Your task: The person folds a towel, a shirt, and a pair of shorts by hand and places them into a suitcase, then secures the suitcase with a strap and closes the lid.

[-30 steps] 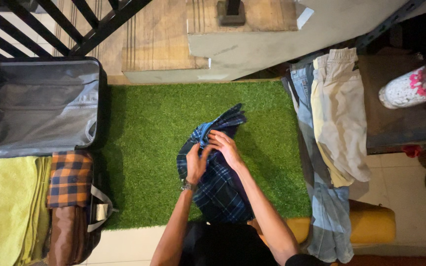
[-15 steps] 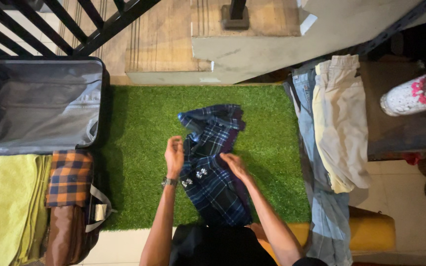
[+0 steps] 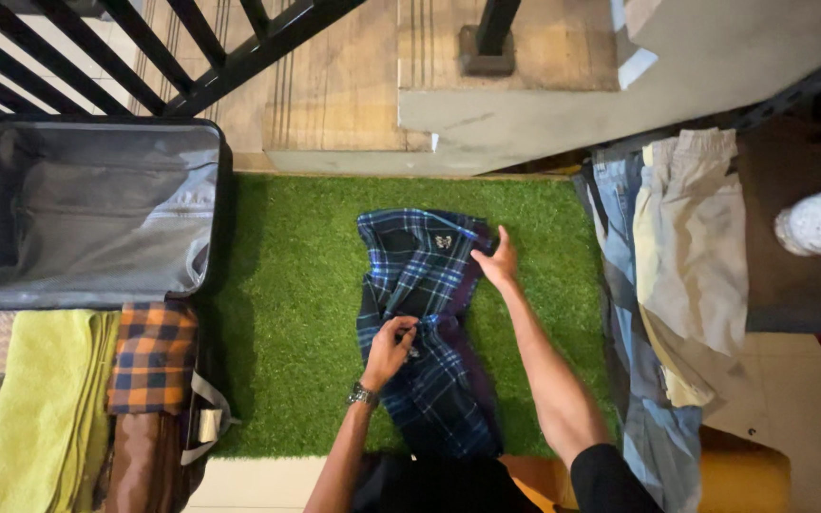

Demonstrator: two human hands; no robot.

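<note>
Blue plaid garment (image 3: 425, 323): dark blue and white check, lying lengthwise on the green turf mat (image 3: 287, 313), a little right of the mat's middle, its near end reaching the near edge and its far end short of the far edge. The cloth is rumpled and partly folded over itself along the right side.

Left hand (image 3: 390, 350): wears a wristwatch (image 3: 363, 393); rests on the garment about midway along its length, fingers (image 3: 404, 332) drawn together and pinching a bit of the fabric.

Right hand (image 3: 498, 260): at the garment's far right corner, fingers held together and curled onto the cloth edge; whether they grip it or only press cannot be told.

Open suitcase (image 3: 87, 214): dark shell with grey lining, off the mat's far left corner, lid laid back.

Folded items left of the mat, below the suitcase: orange and navy checked cloth (image 3: 152, 356), yellow-green towel (image 3: 45, 404), a brown piece (image 3: 144, 461) nearest the mat's near left corner.

Clothes right of the mat: light blue jeans (image 3: 634, 380) and beige trousers (image 3: 691, 256), overlapping, laid lengthwise along the right edge.

Wooden floor and black railing (image 3: 192, 52) beyond the mat's far edge.
</note>
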